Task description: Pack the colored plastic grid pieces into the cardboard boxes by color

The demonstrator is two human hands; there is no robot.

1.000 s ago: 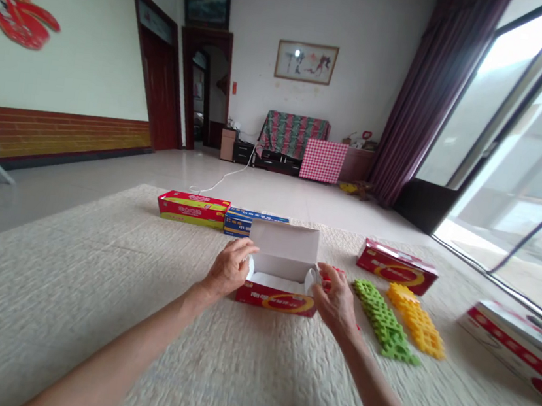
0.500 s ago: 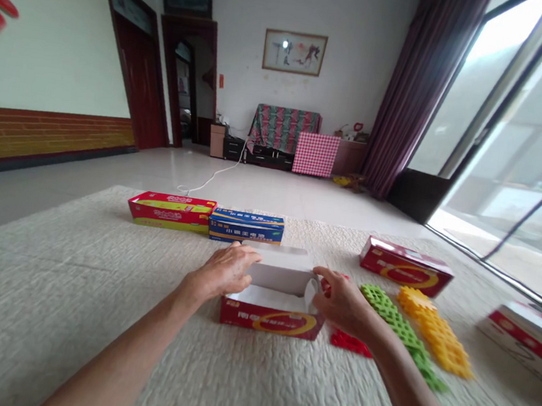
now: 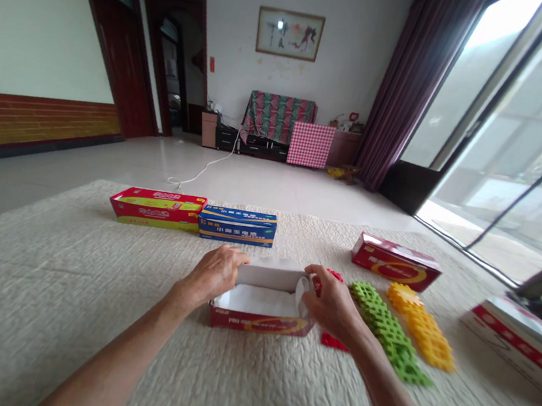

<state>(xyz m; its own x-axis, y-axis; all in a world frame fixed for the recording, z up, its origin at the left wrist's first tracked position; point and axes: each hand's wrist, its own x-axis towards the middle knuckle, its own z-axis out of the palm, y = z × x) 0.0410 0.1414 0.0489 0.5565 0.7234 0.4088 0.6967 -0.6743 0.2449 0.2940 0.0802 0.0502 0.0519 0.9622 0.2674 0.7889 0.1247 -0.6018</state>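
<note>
Open red box (image 3: 260,323) sat on mat (image 3: 248,385), white inside. L hand (image 3: 212,277) & R hand (image 3: 334,300) were at its ends, fingers curled; couldn't tell if pinching. Blue box (image 3: 237,227) stood beyond, next to red/green box (image 3: 157,209).

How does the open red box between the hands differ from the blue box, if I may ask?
The red box is open, showing its pale inside; the blue box looks shut. Also, the red box lies nearer the camera than the blue box. Both rest on the mat.
</note>
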